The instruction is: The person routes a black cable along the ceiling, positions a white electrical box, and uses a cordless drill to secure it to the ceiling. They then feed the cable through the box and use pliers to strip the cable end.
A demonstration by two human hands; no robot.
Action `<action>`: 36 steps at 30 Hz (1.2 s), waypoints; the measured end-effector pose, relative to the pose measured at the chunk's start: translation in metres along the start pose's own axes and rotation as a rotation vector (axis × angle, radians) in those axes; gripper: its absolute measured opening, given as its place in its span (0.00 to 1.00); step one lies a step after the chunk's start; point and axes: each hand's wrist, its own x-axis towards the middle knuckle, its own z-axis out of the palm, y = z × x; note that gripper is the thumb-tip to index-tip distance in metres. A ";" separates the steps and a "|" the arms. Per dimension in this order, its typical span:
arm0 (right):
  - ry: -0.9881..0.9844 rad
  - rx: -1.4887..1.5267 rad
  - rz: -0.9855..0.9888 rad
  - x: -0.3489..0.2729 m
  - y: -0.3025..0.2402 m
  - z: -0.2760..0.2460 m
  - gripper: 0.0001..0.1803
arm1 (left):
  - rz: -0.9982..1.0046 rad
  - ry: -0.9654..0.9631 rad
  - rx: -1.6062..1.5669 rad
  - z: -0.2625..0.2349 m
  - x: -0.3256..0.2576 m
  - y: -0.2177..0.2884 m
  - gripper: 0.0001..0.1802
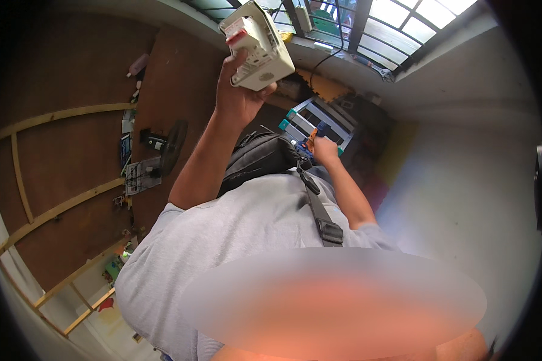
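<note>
Raised high near the window, my left hand (242, 99) is closed around a cream-white electrical breaker box (259, 54) with a red switch on its face. The thumb presses near the switch, and the fingers wrap under the lower edge. The box is tilted, and its far side is hidden. Lower and to the right, my right hand (326, 150) is closed on an orange-and-dark-blue hand tool (311, 139), held at my waist beside a black bag. The tool is small in view and partly covered, so its exact kind cannot be told.
A stepladder (320, 117) with green corner caps stands beyond my right hand. The black bag (262, 157) hangs at my front on a strap (320, 207). A barred window (397, 30) is ahead, a black fan (173, 147) to the left, and a wall (464, 198) to the right.
</note>
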 end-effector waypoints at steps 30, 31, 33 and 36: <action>1.170 0.789 -0.252 -0.189 -0.094 -0.311 0.08 | 0.113 -0.651 0.631 0.031 -0.009 -0.043 0.37; 1.138 0.710 -0.217 -0.191 -0.095 -0.313 0.11 | 0.090 -0.663 0.681 0.034 -0.012 -0.042 0.36; 1.112 0.702 -0.140 -0.190 -0.099 -0.315 0.11 | 0.238 -0.721 0.720 0.052 -0.001 -0.043 0.36; 1.209 0.939 -0.280 -0.173 -0.113 -0.312 0.16 | 0.155 -0.736 0.694 0.080 -0.001 -0.035 0.33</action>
